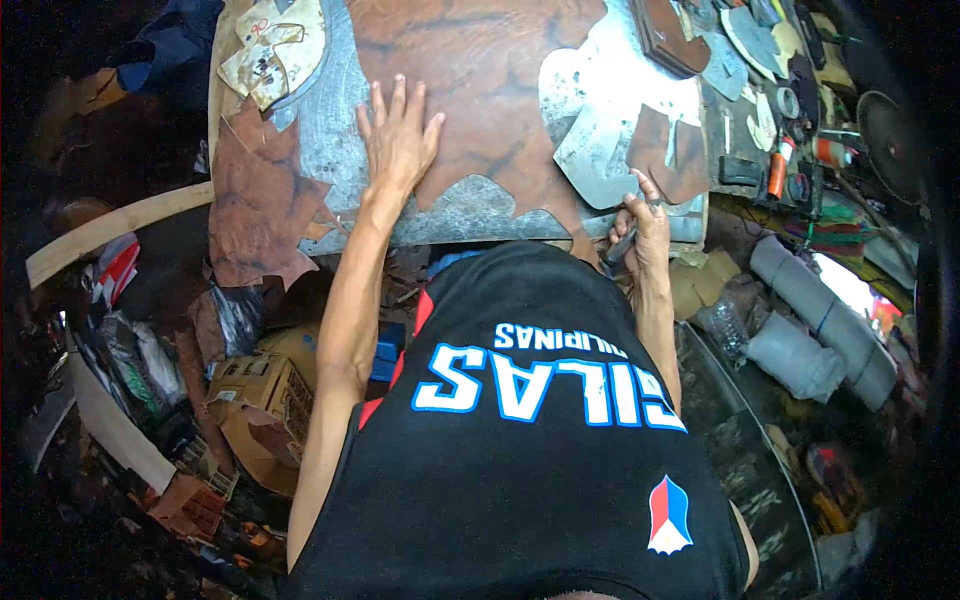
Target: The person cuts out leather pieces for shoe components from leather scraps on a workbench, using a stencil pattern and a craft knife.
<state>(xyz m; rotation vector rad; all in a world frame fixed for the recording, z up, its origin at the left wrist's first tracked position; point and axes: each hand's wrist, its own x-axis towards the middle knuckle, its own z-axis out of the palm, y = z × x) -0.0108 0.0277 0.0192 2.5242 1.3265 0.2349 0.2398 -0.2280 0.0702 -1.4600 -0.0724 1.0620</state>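
Now left hand point(398, 140), fingers spread wide, pins the brown leather hide point(480, 90) flat on the tabletop point(330, 160); right hand point(645, 235) grips a knife point(622, 245) at the pattern's point(600, 150) edge.

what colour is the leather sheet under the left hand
Reddish brown with darker mottling, seen in the head view: leather sheet.

Tool clutter point(790, 110) crowds the right; leather point(480, 90) lies flat, passable.
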